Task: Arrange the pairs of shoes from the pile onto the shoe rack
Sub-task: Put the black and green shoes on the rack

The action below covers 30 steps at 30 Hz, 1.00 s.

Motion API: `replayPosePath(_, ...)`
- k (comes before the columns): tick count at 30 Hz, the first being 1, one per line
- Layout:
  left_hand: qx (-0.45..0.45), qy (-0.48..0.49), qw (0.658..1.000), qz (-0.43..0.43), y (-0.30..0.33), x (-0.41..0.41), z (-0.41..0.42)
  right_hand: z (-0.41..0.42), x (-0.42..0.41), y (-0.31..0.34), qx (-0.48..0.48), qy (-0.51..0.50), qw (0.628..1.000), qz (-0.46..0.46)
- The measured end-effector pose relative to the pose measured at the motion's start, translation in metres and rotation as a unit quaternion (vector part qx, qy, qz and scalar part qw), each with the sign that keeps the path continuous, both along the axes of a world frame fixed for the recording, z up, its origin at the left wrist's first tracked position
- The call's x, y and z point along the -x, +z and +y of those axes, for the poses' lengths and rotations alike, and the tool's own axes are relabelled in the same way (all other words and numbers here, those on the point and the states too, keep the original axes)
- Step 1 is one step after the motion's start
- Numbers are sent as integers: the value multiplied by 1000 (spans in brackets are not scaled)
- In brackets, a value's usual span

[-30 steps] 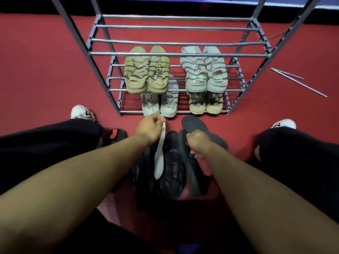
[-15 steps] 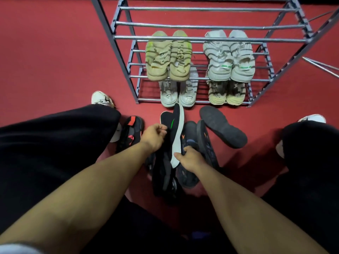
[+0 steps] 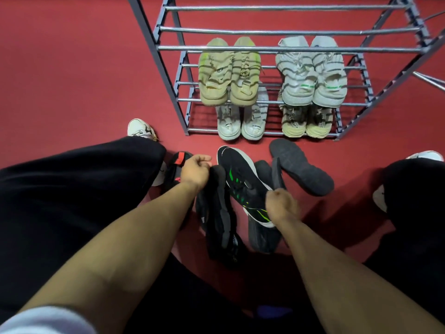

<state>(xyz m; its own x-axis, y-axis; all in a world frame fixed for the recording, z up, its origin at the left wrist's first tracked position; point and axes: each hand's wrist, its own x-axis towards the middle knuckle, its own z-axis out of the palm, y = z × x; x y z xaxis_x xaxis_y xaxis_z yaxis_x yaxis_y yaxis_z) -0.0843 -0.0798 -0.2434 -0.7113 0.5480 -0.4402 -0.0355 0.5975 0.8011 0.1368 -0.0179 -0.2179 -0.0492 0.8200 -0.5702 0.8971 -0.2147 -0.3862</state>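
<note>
Since half-second back: green-striped shoe [image 3: 243, 186] turned upper-side up, right hand [image 3: 281, 206] clenched on its heel; left hand [image 3: 195, 171] closed on black shoe [image 3: 218, 208]. Likely pair being matched in pile. Rack [image 3: 289, 48]: two pairs middle tier, two pairs bottom; top empty.

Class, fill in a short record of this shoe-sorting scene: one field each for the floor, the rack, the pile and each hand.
floor: red carpet
rack: metal shoe rack, four pale pairs on two lower shelves
pile: dark shoes on floor before rack
left hand: closed on a black shoe
right hand: grips black shoe with green marks
loose: one dark shoe sole-up
</note>
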Motion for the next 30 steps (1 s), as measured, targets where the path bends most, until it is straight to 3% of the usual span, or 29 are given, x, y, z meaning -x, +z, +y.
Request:
replayPosePath(4, 45, -106, 993, 0, -18, -23, 4, 8, -30, 6, -2, -77, 996, 39)
replayPosePath(9, 83, -261, 952, 138, -13, -46, 10, 17, -41, 0, 42, -157, 986, 32)
replayPosePath(13, 114, -230, 965, -46, -12, -73, 25, 15, -45, -8, 53, -173, 983, 33)
replayPosePath(14, 122, -237, 962, -55, -13, -79, 28, 13, -45, -9, 59, -166, 984, 37)
replayPosePath(18, 94, -207, 965, 132, -8, -79, 47, 8, -44, -16, 64, -140, 987, 39)
replayPosePath(19, 92, -188, 967, 144, -6, -74, 53, 8, -44, -17, 65, -140, 987, 40)
replayPosePath(23, 149, -97, 982, 69, -13, -41, 73, 9, -41, -21, 55, -158, 984, 63)
replayPosePath(27, 207, -91, 971, 74, -31, -12, 78, 10, -30, -27, 48, -157, 983, 82)
replayPosePath(30, 226, -68, 972, -1, -41, -7, 81, 11, -22, -34, 52, -122, 990, 50)
